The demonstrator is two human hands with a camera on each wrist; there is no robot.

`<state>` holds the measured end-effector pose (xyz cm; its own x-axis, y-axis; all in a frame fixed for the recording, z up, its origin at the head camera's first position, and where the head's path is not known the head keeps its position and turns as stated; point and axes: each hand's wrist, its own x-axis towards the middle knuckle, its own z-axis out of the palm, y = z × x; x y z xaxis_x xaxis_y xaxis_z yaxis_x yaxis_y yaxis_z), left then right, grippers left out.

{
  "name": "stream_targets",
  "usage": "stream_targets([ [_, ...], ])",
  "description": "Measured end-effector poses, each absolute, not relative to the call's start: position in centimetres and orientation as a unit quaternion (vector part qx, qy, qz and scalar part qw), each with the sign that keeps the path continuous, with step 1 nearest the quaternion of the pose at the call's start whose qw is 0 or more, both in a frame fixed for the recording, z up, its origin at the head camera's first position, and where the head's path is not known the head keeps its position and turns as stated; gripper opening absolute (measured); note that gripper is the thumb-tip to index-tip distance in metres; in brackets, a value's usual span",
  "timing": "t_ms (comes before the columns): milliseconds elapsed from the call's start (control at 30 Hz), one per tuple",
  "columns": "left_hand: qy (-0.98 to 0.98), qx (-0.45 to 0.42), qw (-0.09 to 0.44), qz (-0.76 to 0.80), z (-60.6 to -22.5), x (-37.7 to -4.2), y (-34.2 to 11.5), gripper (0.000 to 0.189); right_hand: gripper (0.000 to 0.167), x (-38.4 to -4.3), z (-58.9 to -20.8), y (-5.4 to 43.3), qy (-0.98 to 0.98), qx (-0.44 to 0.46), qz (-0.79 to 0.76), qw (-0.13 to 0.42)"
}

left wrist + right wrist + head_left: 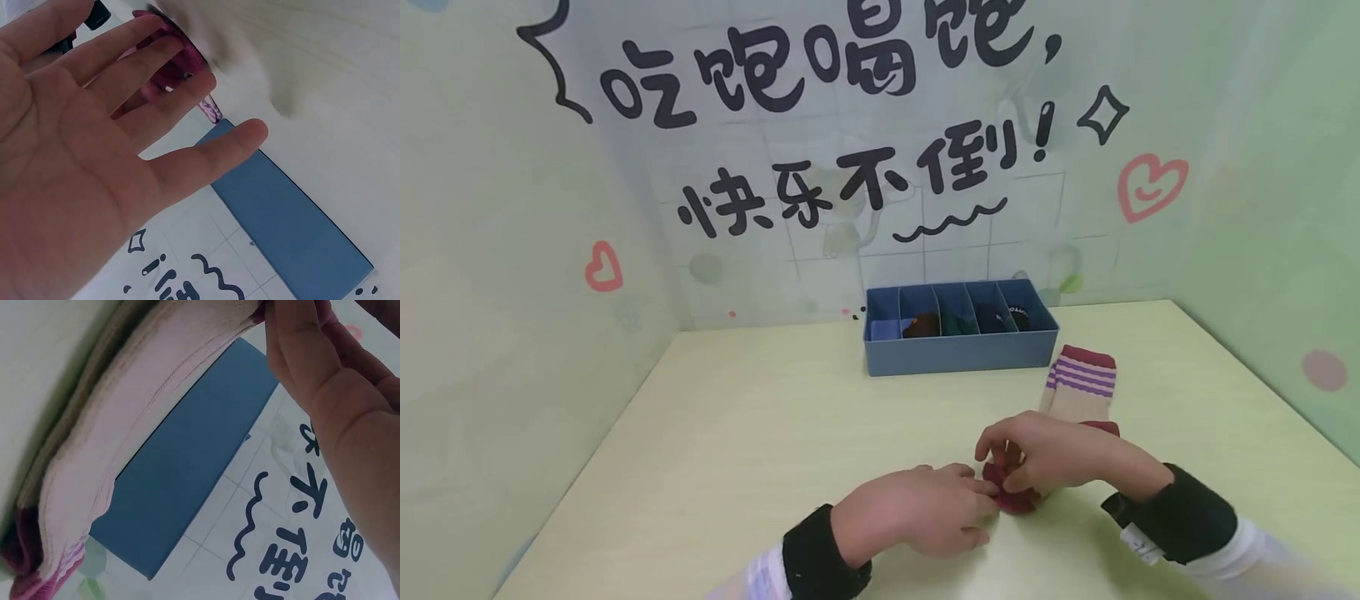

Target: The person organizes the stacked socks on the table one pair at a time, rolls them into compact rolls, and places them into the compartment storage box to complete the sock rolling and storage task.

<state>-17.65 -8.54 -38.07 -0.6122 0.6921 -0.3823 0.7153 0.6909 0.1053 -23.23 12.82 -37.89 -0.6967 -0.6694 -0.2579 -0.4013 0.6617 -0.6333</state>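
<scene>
Presently, hands: two, both at the near end of the socks (1082, 402).
Left hand (925, 510): fingers straight and spread, palm to its wrist camera; fingertips at the burgundy toe end, at least one seeming to touch it in the head view.
Right hand (1058, 450): thumb and fingers curled, pinching the burgundy toe end.
Socks: one pair, two layers seen, one on the other. On the right half of the table (737, 433), in front of the box's right end. Cream; burgundy cuff, heel and toe; purple stripes below the cuff. Cuffs toward the box, toes toward the person. Middle partly hidden by the right hand.
Box (958, 357): one, blue, five compartments in a row, at the back of the table near the wall (737, 283).
Compartments, from left: first, lighter blue, cannot tell what; second, one brown item (922, 325); third, dark green; fourth, dark, hard to tell; fifth, black with white lettering.
Wristbands (1195, 515): two, black, one per wrist, by pale sleeves (766, 575).
Wall markings: two lines of black characters, one wavy line, one four-pointed star, two red hearts.
</scene>
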Motion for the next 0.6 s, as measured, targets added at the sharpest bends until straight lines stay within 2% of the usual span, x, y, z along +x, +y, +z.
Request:
stream_targets([
  [233,0.899,0.391,0.194,-0.040,-37.6,-17.8,-8.7,0.042,0.032,-23.0,-38.0,12.7,0.860,-0.333,-0.292,0.254],
  [433,0.904,0.404,0.129,-0.053,-37.2,-17.4,-8.6,0.030,0.036,-23.5,-38.3,12.9,0.871,-0.366,-0.262,0.198],
  [500,0.899,0.420,0.107,-0.061,-37.2,-17.2,-8.5,0.032,0.034,-23.7,-38.8,12.7,0.880,-0.372,-0.239,0.173],
  [600,0.893,0.433,0.107,-0.061,-37.4,-17.0,-8.3,0.041,0.033,-23.6,-39.4,12.5,0.889,-0.372,-0.220,0.153],
])
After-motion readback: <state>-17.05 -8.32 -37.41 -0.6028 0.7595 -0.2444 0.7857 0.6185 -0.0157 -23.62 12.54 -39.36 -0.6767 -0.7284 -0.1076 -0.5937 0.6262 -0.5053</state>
